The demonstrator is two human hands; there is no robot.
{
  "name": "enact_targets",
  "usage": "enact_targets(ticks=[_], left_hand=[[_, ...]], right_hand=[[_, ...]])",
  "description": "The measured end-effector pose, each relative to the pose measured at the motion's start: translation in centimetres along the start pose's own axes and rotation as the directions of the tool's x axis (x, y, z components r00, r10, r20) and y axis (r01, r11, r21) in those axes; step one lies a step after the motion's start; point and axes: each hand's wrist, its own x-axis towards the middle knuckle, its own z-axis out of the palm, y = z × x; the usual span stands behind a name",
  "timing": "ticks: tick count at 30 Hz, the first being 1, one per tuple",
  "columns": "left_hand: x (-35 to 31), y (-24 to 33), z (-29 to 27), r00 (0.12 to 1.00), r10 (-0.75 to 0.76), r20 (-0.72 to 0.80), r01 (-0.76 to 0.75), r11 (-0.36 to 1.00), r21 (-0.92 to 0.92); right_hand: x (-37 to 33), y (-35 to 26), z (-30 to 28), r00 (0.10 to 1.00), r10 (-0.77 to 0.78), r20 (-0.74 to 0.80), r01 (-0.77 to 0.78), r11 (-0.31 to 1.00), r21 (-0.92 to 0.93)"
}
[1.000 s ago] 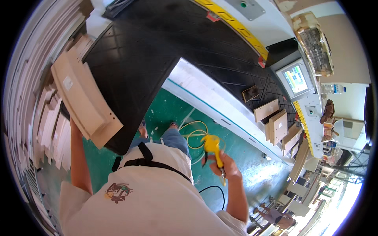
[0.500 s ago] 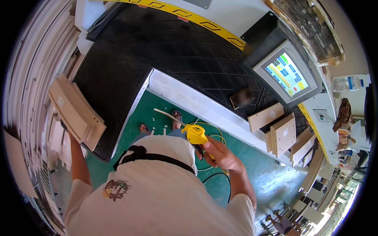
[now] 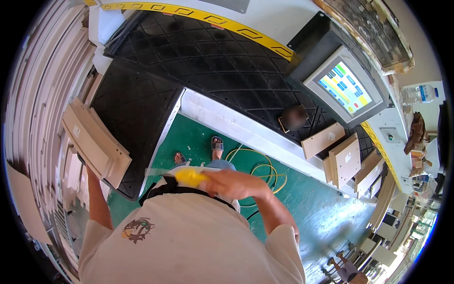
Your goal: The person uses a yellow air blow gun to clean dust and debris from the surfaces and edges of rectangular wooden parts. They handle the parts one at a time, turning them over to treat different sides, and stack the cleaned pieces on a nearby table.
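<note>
A yellow air blow gun [image 3: 190, 177] is in my right hand [image 3: 231, 183], fingers wrapped round it in front of my waist. Motion smears the gun, and its pale thin nozzle points left. My left hand [image 3: 89, 174] is at the underside of a stack of light wooden boards [image 3: 92, 142] on the left wing of the black worktable [image 3: 130, 113]. The boards hide its fingers, so its grip does not show.
More light boards [image 3: 345, 161] stand along the table's right side, below a touchscreen panel [image 3: 344, 89]. A yellow hose [image 3: 274, 165] coils on the green floor [image 3: 302, 208]. Tall stacks of strips [image 3: 35, 94] line the left. Another person [image 3: 347, 272] is far off at lower right.
My right hand has swung the blow gun left, from beside my waist to across its front. My left hand stays at the boards. The view has shifted slightly.
</note>
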Motion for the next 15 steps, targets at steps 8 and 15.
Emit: enact_targets(ticks=[8,15], left_hand=[[-1.4,-1.0,0.4,0.999,0.035,0.003,-0.035,0.999,0.023],[-3.6,-1.7,1.9,0.997,0.048,0.068,-0.045,0.998,-0.047]], right_hand=[[4.9,-10.5,2.6,0.968,-0.084,0.238,0.178,0.896,-0.407],[9.6,-12.1,7.2,0.930,-0.295,0.219,0.367,0.727,-0.581]])
